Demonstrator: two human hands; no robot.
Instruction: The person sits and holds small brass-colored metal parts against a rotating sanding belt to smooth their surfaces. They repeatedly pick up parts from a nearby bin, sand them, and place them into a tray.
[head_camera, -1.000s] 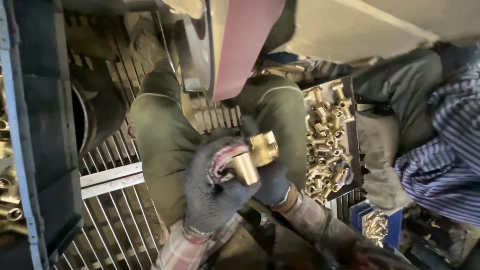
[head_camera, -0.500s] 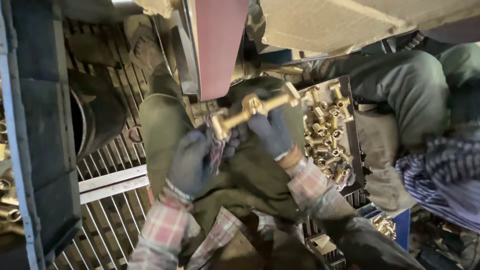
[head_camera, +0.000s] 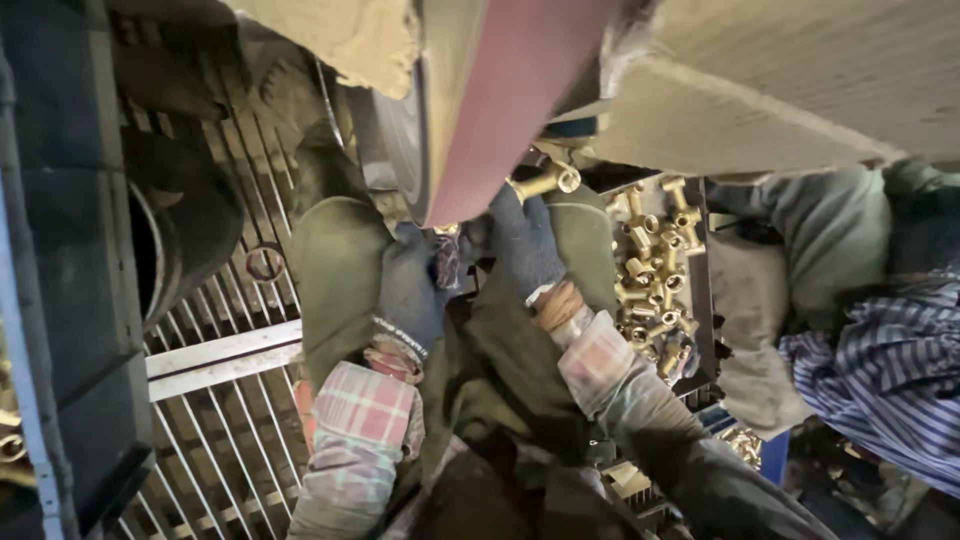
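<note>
Both my gloved hands hold a brass pipe fitting (head_camera: 545, 182) up against the underside of a reddish sanding belt (head_camera: 500, 100) that runs over a wheel. My left hand (head_camera: 412, 290), in a dark grey glove, grips the fitting's near end, which is hidden behind the belt. My right hand (head_camera: 522, 245), in a dark blue glove, grips its middle. Only the fitting's right end shows past the belt. My plaid sleeves and green trousers lie below.
A black tray (head_camera: 700, 290) full of brass fittings (head_camera: 655, 270) sits to the right of my knee. Another person in a striped shirt (head_camera: 880, 370) sits at far right. A metal floor grate (head_camera: 215, 390) is at left, and a dark machine housing (head_camera: 60, 250) at far left.
My hands have lifted the brass fitting from in front of my lap up to the sanding belt. The view has tilted closer to the belt.
</note>
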